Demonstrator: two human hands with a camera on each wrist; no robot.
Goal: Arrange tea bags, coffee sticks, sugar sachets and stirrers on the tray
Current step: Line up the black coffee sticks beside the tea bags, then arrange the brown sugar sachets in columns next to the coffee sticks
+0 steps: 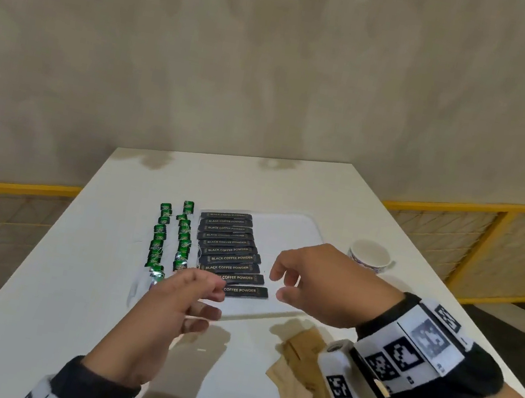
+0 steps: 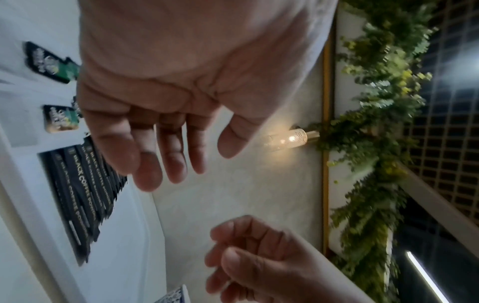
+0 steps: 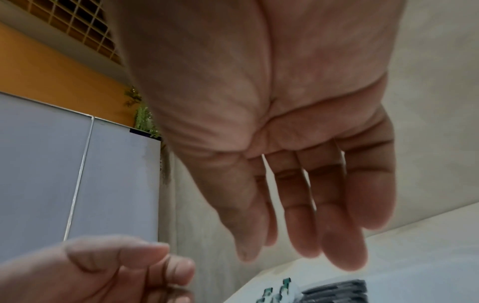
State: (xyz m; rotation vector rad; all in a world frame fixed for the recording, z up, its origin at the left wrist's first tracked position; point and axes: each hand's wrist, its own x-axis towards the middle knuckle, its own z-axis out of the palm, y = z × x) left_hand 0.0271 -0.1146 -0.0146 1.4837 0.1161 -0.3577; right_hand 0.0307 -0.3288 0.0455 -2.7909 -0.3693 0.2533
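Observation:
A white tray (image 1: 297,230) lies on the white table. On its left side stand two columns of green tea bags (image 1: 183,237), and beside them a column of black coffee sticks (image 1: 230,256) marked "black coffee powder". My left hand (image 1: 199,296) hovers over the tray's near left corner, fingers relaxed and holding nothing. My right hand (image 1: 282,280) hangs above the tray's bare right half, fingers loosely curled and empty. In the left wrist view my left hand (image 2: 168,155) shows a bare palm above the coffee sticks (image 2: 85,194). My right hand (image 3: 298,235) is also bare in its wrist view.
Brown paper sachets (image 1: 305,352) lie heaped on the table under my right wrist, near the front edge. A white patterned cup (image 1: 370,255) stands right of the tray. The table (image 1: 95,275) ends at a beige wall behind; yellow-framed railings flank it.

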